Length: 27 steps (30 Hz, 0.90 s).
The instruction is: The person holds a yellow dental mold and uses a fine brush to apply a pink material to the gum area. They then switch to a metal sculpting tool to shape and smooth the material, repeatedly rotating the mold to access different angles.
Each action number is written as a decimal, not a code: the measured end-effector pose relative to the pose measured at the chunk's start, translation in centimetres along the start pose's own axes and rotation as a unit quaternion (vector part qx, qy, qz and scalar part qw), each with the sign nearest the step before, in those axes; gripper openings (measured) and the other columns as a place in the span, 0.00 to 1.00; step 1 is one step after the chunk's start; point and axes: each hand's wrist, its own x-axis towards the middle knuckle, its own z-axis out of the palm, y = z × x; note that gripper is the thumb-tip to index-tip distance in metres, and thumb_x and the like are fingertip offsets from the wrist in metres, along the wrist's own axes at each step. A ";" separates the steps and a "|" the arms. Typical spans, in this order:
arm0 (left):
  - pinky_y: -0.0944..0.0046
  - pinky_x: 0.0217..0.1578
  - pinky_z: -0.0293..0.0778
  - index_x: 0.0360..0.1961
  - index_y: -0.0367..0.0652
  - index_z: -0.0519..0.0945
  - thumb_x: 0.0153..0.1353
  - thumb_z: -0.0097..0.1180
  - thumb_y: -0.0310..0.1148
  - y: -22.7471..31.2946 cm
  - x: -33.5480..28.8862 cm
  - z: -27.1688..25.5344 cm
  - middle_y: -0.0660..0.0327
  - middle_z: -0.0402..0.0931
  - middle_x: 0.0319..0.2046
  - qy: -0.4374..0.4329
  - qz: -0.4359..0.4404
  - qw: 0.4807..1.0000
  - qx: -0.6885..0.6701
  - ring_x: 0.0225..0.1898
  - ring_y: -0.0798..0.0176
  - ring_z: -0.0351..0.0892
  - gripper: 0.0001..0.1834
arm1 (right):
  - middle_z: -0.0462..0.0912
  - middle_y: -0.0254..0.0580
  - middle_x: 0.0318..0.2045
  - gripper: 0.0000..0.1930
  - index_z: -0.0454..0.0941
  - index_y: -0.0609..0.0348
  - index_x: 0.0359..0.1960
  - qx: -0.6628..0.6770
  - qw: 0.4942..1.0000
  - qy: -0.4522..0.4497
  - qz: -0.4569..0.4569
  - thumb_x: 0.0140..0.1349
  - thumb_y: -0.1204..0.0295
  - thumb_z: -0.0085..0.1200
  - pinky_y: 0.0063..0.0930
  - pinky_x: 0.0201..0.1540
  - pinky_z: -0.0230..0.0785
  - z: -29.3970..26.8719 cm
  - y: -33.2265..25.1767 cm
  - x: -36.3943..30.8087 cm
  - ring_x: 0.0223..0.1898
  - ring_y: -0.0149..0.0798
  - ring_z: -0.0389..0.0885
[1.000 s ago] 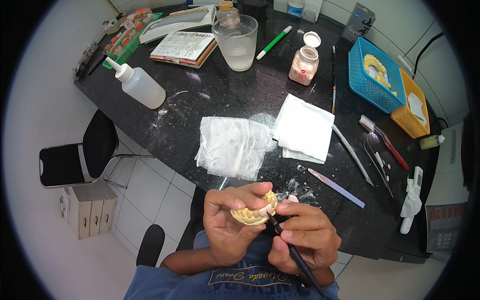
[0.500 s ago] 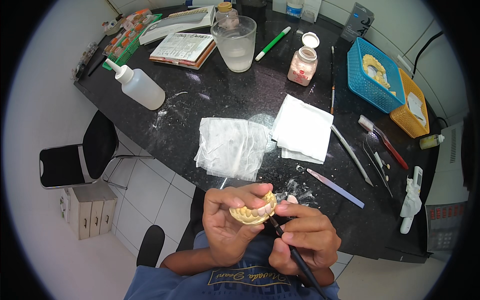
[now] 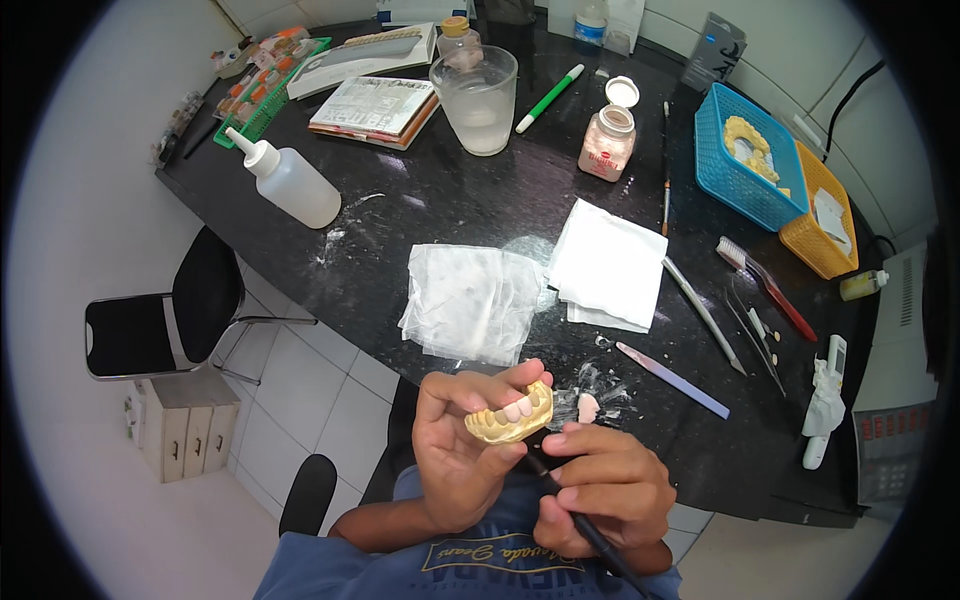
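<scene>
My left hand (image 3: 458, 450) grips a yellow plaster dental model (image 3: 510, 425) between thumb and fingers, its row of teeth facing up. Several pale pinkish teeth (image 3: 518, 409) stand out among the yellow ones. In my right hand (image 3: 612, 485) is a slim black-handled tool (image 3: 590, 531), held like a pen. Its front end lies close below the model; whether it touches cannot be made out, and the tip is hard to see. A small pink piece (image 3: 588, 407) lies on the black table just beyond my right fingers, amid white smears.
Folded white tissues (image 3: 607, 265) and a crumpled translucent sheet (image 3: 468, 303) lie ahead. Rightward are a nail file (image 3: 672, 379), a knife (image 3: 704, 314), tweezers (image 3: 755, 335), a toothbrush (image 3: 768, 287) and a blue basket (image 3: 752, 165). Farther back stand a cup (image 3: 474, 105), powder jar (image 3: 607, 143) and squeeze bottle (image 3: 292, 185).
The dental model has tilted, showing more of its front side. My right hand and the black-handled tool have drawn slightly down from it, uncovering the pink piece on the table.
</scene>
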 end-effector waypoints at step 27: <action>0.54 0.62 0.70 0.48 0.42 0.64 0.57 0.62 0.14 -0.4 -0.5 -0.7 0.49 0.76 0.47 -0.043 0.038 0.996 0.065 0.66 0.49 0.63 0.24 | 0.82 0.41 0.27 0.10 0.78 0.59 0.32 -0.029 0.998 0.052 0.021 0.50 0.77 0.67 0.43 0.46 0.83 0.5 -0.1 0.6 0.39 0.49 0.87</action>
